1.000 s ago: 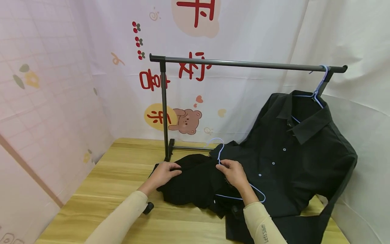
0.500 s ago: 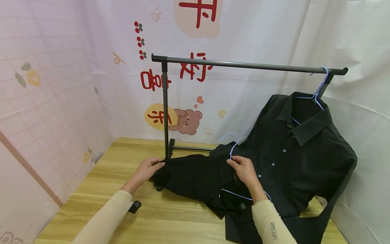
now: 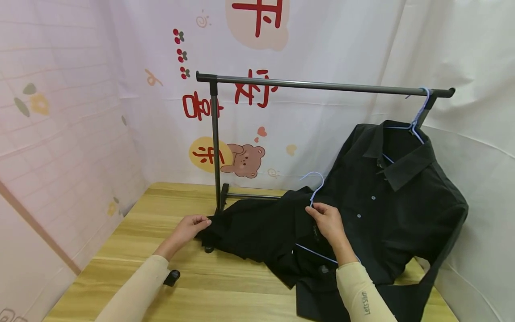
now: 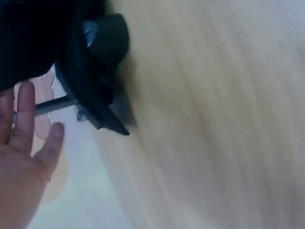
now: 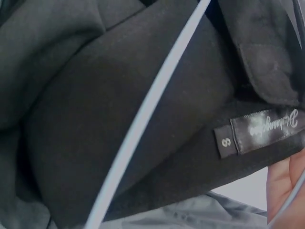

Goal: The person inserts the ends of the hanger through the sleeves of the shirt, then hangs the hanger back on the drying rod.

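Observation:
My left hand pinches the left end of a rumpled black shirt lying on the wooden table. In the left wrist view, some fingertips of the left hand are hidden behind dark cloth. My right hand pinches the neck of a light-blue wire hanger, just below its hook, at the shirt's collar. The hanger's lower bar crosses the black fabric in the right wrist view, near a collar label. Part of the hanger lies hidden inside the shirt.
A dark metal clothes rack stands on the table. From its right end hangs another black button shirt on a blue hanger, its lower part spread over the table. A rack foot sits by the left forearm.
My left hand has shifted left and drawn the shirt's left part outward. My right hand has moved right and slightly up with the hanger.

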Available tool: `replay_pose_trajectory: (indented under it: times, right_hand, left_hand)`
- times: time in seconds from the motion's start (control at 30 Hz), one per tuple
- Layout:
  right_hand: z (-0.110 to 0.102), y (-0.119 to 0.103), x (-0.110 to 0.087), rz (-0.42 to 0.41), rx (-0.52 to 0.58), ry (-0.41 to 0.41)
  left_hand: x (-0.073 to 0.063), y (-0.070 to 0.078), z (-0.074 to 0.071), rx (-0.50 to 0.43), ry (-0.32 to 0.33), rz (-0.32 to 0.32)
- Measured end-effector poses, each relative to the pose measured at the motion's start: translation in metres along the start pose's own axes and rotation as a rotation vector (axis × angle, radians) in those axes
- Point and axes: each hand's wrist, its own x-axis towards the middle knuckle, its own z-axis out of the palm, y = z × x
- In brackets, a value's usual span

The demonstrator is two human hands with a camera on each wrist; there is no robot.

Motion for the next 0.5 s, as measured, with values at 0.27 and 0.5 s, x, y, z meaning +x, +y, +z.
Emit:
replay_pose_trajectory:
  times: [0.27,0.5]
  right_hand:
    - [0.0,0.002,0.0,-0.03,0.0,-0.096]
    - [0.001,0.003,-0.002,-0.038,0.026,-0.103]
  left_hand:
    - [-0.001,0.046,-0.05,-0.217,0.046,0.142]
    - [0.002,0.07,-0.084,0.012,-0.007,0.163]
